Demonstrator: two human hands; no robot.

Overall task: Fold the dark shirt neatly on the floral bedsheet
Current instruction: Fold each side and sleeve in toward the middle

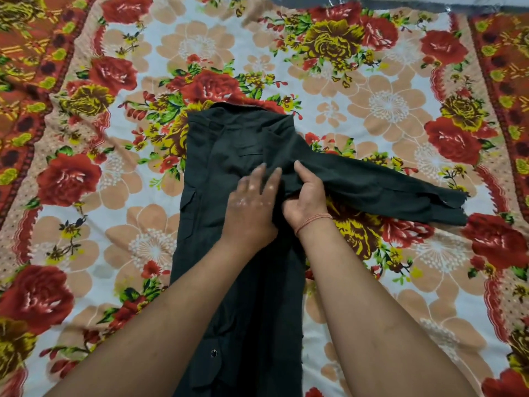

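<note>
The dark shirt [229, 144] lies lengthwise on the floral bedsheet [386, 104], collar at the far end, its left side folded inward into a narrow strip. One sleeve [386, 190] sticks out to the right, cuff near the sheet's right border. My left hand [252, 202] rests flat on the shirt's middle, fingers spread and blurred. My right hand [306, 196] grips the base of the sleeve, thumb on top and fingers curled under the cloth; a thin thread band circles its wrist.
The bedsheet spreads wide on all sides of the shirt, with red-orange patterned borders at the left [25, 67] and right [503, 67]. A grey strip of surface [372, 1] shows beyond the sheet's far edge.
</note>
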